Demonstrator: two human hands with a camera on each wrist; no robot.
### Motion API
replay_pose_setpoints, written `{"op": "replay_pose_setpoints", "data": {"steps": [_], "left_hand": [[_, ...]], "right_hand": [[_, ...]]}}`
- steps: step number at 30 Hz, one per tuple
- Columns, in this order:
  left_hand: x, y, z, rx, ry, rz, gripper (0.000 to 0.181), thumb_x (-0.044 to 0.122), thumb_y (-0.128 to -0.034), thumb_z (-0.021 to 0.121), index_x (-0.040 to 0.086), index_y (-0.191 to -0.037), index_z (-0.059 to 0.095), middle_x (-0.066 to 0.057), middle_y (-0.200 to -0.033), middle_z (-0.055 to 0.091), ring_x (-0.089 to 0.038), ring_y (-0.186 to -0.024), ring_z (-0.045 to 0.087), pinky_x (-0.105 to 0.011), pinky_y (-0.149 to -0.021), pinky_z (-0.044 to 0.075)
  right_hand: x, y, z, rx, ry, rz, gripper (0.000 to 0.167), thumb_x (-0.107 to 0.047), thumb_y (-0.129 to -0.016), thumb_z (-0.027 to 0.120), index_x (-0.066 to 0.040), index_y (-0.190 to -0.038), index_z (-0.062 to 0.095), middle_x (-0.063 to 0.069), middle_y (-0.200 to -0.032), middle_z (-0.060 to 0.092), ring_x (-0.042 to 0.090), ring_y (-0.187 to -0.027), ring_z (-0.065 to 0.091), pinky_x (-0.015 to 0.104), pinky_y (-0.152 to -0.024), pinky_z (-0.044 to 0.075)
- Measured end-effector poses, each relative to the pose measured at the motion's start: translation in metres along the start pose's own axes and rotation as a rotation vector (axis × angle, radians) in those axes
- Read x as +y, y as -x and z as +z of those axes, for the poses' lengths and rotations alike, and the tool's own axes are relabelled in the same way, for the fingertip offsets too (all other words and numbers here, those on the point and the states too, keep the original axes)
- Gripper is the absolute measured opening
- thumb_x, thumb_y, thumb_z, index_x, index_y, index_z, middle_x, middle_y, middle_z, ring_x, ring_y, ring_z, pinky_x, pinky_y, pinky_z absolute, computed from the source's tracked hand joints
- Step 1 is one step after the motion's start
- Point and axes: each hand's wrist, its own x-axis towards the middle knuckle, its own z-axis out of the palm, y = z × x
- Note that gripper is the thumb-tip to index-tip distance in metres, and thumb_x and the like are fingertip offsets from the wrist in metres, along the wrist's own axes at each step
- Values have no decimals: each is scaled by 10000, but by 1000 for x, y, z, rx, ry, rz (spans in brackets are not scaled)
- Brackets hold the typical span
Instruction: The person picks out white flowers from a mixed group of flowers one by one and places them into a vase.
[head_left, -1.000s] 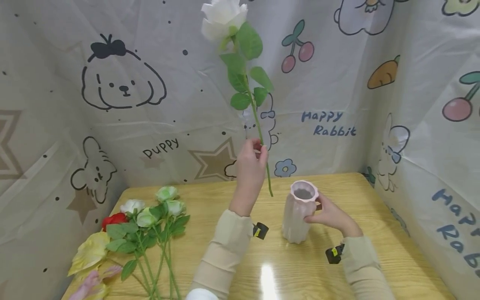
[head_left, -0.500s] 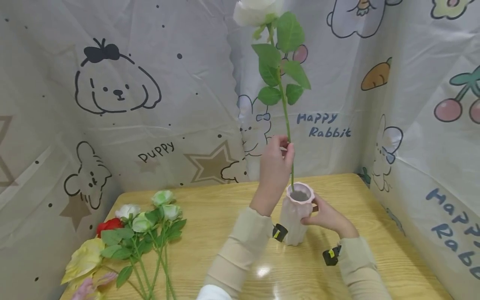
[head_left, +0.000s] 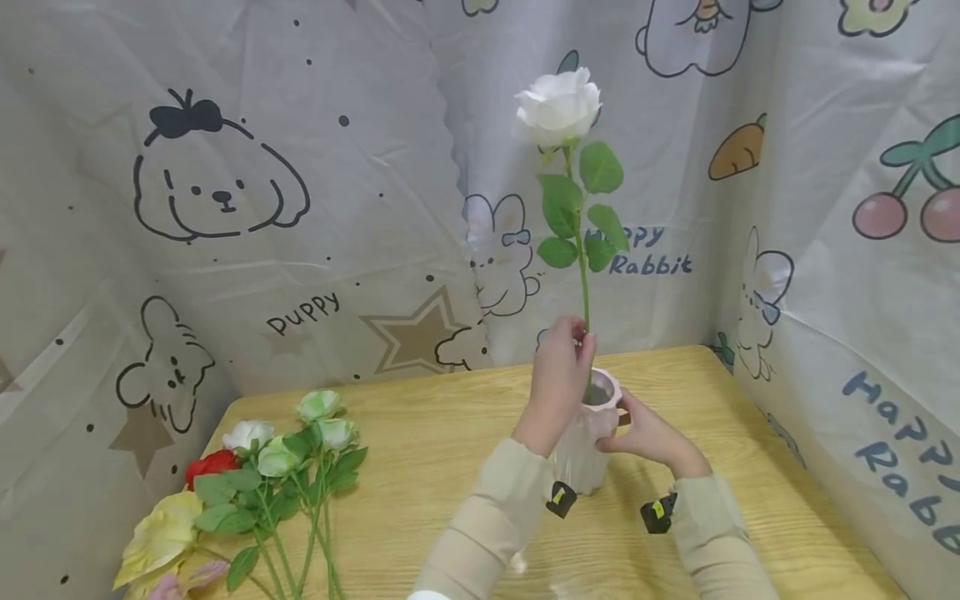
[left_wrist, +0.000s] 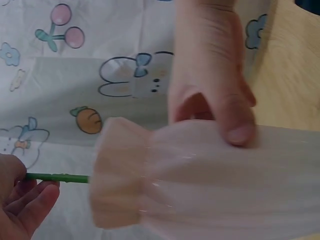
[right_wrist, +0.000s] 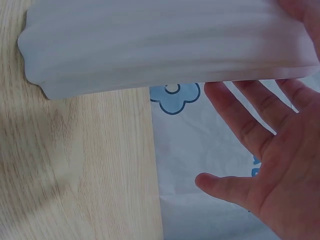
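In the head view my left hand [head_left: 557,382] pinches the green stem [head_left: 585,292] of an upright white rose [head_left: 558,108]. The stem's lower end is inside the mouth of the pale pink vase [head_left: 581,454], as the stem [left_wrist: 62,177] also shows in the left wrist view. My right hand [head_left: 654,435] grips the vase just below its rim, thumb in front. In the right wrist view several fingers [right_wrist: 240,120] touch the side of the vase [right_wrist: 150,45], while one finger stands away from it.
On the left of the wooden table [head_left: 420,450] lie green-white roses [head_left: 279,457], a red flower [head_left: 212,467], a white one [head_left: 247,433], a yellow flower [head_left: 159,537] and a pink one. A printed curtain [head_left: 360,167] stands behind and at both sides.
My left hand has moved right and then down with the rose, bringing its stem from beside the vase into the mouth. My right hand has kept its grip on the vase.
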Motion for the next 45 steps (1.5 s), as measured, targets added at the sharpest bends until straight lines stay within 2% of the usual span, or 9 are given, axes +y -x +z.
{"op": "replay_pose_setpoints", "data": {"steps": [4,12,16,20,23,29,37,40,45], "left_hand": [[-10,8,8,-45,-25,-12,141,111,-888,543,23,-998,531,-47,-850,580,-113,-746,582,-97,-594,444],[-20,18,14,-33,-88,26,116,96,-854,586,29,-945,561,-42,-814,591,-111,-698,573,-102,-570,435],[-21,20,13,-42,-204,8,140,161,-858,587,69,-963,577,-1,-807,604,-71,-632,549,-99,-507,401],[-21,22,10,-36,-345,19,140,231,-849,596,124,-939,593,53,-778,613,-29,-532,481,-110,-438,319],[-21,24,8,-26,-388,40,121,242,-830,612,138,-892,604,65,-756,610,-35,-527,471,-131,-460,324],[-25,29,5,-54,-378,8,151,279,-813,611,146,-882,634,52,-817,618,-85,-664,546,-169,-544,387],[-29,35,1,-110,-373,-20,174,309,-818,587,156,-889,627,67,-808,586,-66,-662,518,-165,-539,372],[-32,38,-1,-113,-368,-24,183,315,-820,577,161,-903,631,66,-828,590,-72,-691,527,-183,-580,394],[-38,42,-7,-102,-353,-31,190,323,-833,564,163,-917,622,63,-881,610,-87,-754,566,-201,-604,422]], "right_hand": [[2,0,1,7,9,-21,878,-140,-695,748,-71,-1397,225,173,-1303,378,319,-1050,439,430,-812,427],[1,-2,1,11,33,-15,862,-144,-693,750,-79,-1388,245,156,-1312,380,309,-1095,415,420,-848,396],[0,-1,0,-1,22,-18,867,-131,-692,747,-85,-1392,237,156,-1325,365,312,-1103,406,420,-846,394],[-2,-1,0,-10,10,-18,876,-131,-701,741,-103,-1404,220,159,-1355,334,329,-1127,394,452,-855,394],[-2,0,-1,-11,11,-14,874,-138,-707,739,-106,-1406,216,164,-1365,324,339,-1136,390,468,-862,391],[-2,0,0,-8,24,-18,859,-144,-711,733,-64,-1394,220,188,-1336,344,340,-1116,402,460,-852,395],[-4,0,1,-18,8,13,863,-140,-713,735,-86,-1400,214,190,-1337,338,360,-1087,425,444,-808,435],[-5,1,2,-19,15,40,858,-149,-713,736,-95,-1398,222,193,-1312,356,356,-1058,443,408,-774,458],[-8,3,2,-20,5,79,864,-153,-712,738,-98,-1399,217,208,-1295,359,361,-1044,452,421,-759,466]]}}
